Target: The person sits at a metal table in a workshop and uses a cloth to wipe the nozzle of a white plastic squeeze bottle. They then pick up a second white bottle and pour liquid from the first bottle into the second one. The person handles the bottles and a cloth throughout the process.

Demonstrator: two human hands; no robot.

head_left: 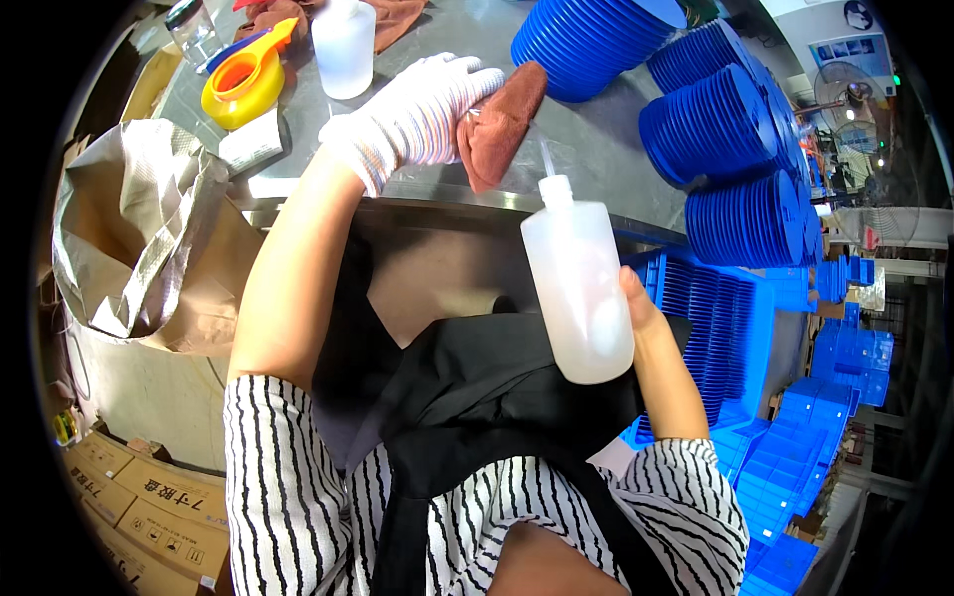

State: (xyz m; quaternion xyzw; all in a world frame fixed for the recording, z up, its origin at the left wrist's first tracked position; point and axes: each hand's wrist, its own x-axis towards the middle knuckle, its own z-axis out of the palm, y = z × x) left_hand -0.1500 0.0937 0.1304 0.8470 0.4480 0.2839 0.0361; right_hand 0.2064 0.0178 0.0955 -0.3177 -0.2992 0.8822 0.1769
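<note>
Brown cloth (504, 129) is gripped in our left hand (412, 114), the bottle (576, 283) in our right hand (641, 306). Squeezing too hard could wet the table (601, 144).

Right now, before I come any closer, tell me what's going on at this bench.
The person's gloved left hand grips a brown cloth over the edge of the metal table. The right hand, mostly hidden, holds a translucent squeeze bottle, its thin spout near the cloth; whether they touch is unclear. Stacked blue discs stand farther right on the table.
</note>
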